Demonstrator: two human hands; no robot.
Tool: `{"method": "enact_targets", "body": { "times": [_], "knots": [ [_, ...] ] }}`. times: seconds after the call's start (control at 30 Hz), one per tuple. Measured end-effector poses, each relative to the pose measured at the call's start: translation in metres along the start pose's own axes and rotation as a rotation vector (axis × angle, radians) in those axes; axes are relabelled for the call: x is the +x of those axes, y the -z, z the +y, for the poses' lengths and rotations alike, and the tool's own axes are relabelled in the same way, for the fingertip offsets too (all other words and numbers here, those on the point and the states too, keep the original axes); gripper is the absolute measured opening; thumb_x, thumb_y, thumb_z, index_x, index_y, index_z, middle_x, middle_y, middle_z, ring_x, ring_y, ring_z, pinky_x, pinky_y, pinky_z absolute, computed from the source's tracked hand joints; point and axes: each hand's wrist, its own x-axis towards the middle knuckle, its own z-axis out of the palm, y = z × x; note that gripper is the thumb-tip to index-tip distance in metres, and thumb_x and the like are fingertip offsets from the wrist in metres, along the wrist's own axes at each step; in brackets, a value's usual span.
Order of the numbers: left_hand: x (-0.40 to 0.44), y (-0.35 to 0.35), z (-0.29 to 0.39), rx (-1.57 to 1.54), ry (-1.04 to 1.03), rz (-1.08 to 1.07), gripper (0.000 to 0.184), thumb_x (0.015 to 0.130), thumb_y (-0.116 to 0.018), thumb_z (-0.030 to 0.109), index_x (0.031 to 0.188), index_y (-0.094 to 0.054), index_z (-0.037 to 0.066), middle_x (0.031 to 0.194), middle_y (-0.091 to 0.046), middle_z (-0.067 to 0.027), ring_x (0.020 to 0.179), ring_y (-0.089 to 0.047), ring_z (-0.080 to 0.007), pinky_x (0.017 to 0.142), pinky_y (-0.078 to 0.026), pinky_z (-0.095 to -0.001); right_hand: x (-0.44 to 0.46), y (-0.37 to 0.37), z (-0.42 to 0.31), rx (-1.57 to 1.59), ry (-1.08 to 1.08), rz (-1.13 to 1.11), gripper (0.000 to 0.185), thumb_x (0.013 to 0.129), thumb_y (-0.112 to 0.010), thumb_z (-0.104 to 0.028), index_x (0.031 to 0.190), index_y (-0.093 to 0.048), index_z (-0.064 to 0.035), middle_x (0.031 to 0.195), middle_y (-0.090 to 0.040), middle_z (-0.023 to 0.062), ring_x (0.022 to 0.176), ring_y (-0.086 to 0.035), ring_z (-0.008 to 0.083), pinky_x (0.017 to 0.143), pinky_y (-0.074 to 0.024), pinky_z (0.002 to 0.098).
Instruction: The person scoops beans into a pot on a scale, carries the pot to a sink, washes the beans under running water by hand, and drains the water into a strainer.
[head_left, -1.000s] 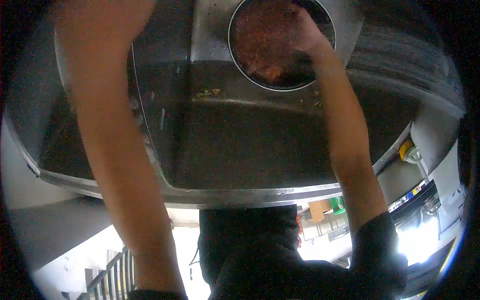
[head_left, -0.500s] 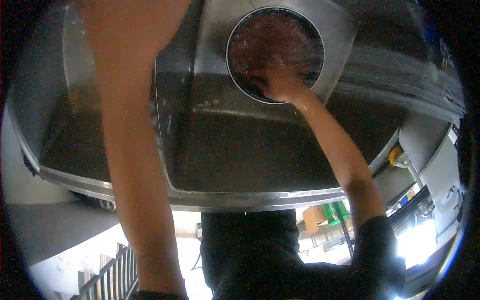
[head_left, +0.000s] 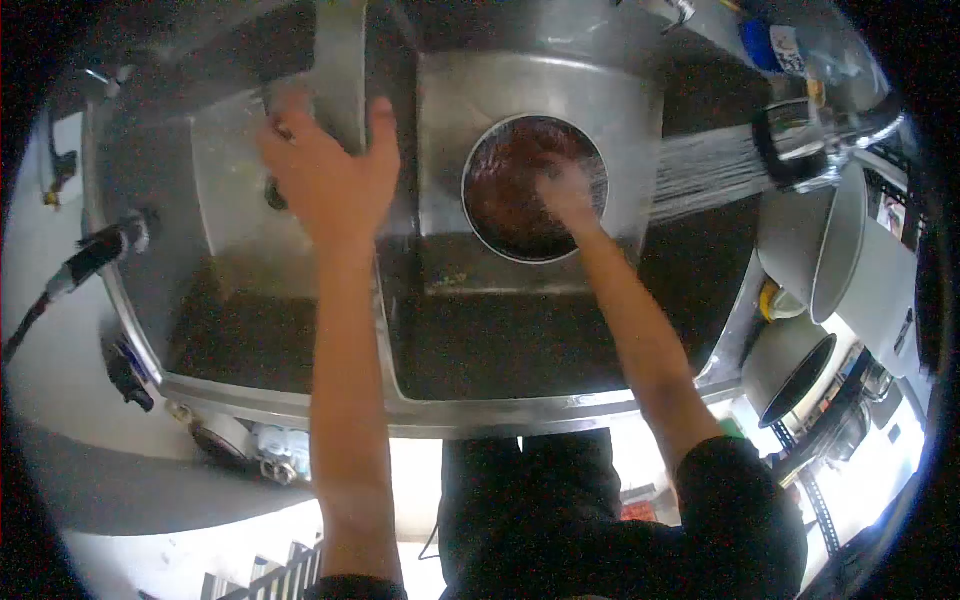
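A round vessel with a thin pale rim stands in the right basin of a steel double sink. Dark reddish-brown contents fill it, too blurred to identify. My right hand reaches into the vessel at its right side; motion and water smear the fingers, so their grip is unclear. My left hand hovers near the sink's divider, thumb and fingers apart, with nothing visible in it. A fan of water sprays leftward from a faucet head toward the vessel.
The sink's front edge runs before my body. Large white pots or bowls stand right of the sink. A black-handled fitting is at the left wall. A bottle with a blue label stands at the far right corner.
The view has shifted, so the vessel looks smaller and lower, and the faucet shows. My left hand, cut off at the top before, is now visible with fingers spread. My right hand stays in the vessel.
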Motion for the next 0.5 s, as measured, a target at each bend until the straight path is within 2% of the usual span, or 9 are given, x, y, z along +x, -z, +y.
{"method": "enact_targets", "body": {
  "times": [0.07, 0.13, 0.2, 0.37, 0.43, 0.5],
  "knots": [
    [-0.002, 0.000, 0.008, -0.012, 0.008, -0.019, 0.085, 0.085, -0.077, 0.051, 0.144, -0.046, -0.001, 0.139, -0.045, -0.0351, 0.129, -0.046, -0.0502, 0.107, -0.042, -0.0564, 0.000, 0.032, -0.014, 0.039, -0.168, 0.037, 0.040, 0.093, -0.065, -0.034, 0.127, -0.070, -0.0135, 0.123, -0.070, 0.0214, 0.116, -0.067, 0.0382, 0.101, -0.0513, 0.0452],
    [-0.004, 0.000, 0.017, 0.002, 0.003, -0.030, 0.082, 0.086, -0.076, 0.049, 0.144, -0.046, -0.001, 0.138, -0.046, -0.0338, 0.128, -0.047, -0.0492, 0.106, -0.042, -0.0564, 0.009, 0.044, -0.020, 0.200, -0.299, 0.085, 0.041, 0.093, -0.065, -0.036, 0.127, -0.070, -0.0142, 0.126, -0.070, 0.0201, 0.118, -0.066, 0.0385, 0.103, -0.0505, 0.0472],
    [-0.002, 0.006, 0.025, -0.008, 0.024, -0.081, 0.080, 0.086, -0.076, 0.047, 0.143, -0.047, -0.001, 0.137, -0.046, -0.0324, 0.127, -0.048, -0.0486, 0.105, -0.042, -0.0562, 0.026, 0.040, -0.033, 0.496, -0.424, 0.103, 0.041, 0.094, -0.064, -0.039, 0.127, -0.071, -0.0158, 0.132, -0.068, 0.0193, 0.124, -0.063, 0.0397, 0.105, -0.0488, 0.0536],
    [-0.005, 0.001, 0.030, 0.000, 0.025, -0.103, 0.075, 0.087, -0.076, 0.044, 0.141, -0.048, 0.000, 0.137, -0.046, -0.0308, 0.125, -0.048, -0.0482, 0.104, -0.043, -0.0561, 0.014, 0.001, -0.062, -0.508, 0.035, 0.113, 0.045, 0.094, -0.060, -0.044, 0.122, -0.073, -0.0117, 0.138, -0.061, 0.0221, 0.134, -0.052, 0.0441, 0.098, -0.0400, 0.0751],
    [-0.003, 0.003, 0.031, -0.049, 0.049, -0.118, 0.073, 0.087, -0.075, 0.042, 0.141, -0.048, 0.001, 0.138, -0.046, -0.0307, 0.125, -0.048, -0.0482, 0.104, -0.043, -0.0560, -0.005, 0.016, -0.077, -0.636, 0.228, 0.023, 0.045, 0.093, -0.060, -0.044, 0.119, -0.074, -0.0100, 0.137, -0.061, 0.0225, 0.133, -0.052, 0.0446, 0.099, -0.0382, 0.0770],
    [-0.004, -0.002, 0.028, -0.056, 0.057, -0.154, 0.080, 0.087, -0.076, 0.045, 0.147, -0.044, 0.002, 0.143, -0.044, -0.0338, 0.132, -0.045, -0.0508, 0.109, -0.040, -0.0584, -0.032, 0.055, -0.094, -0.550, 0.370, -0.187, 0.042, 0.092, -0.060, -0.042, 0.114, -0.075, -0.0088, 0.132, -0.063, 0.0223, 0.126, -0.056, 0.0437, 0.103, -0.0385, 0.0717]
  ]
}}
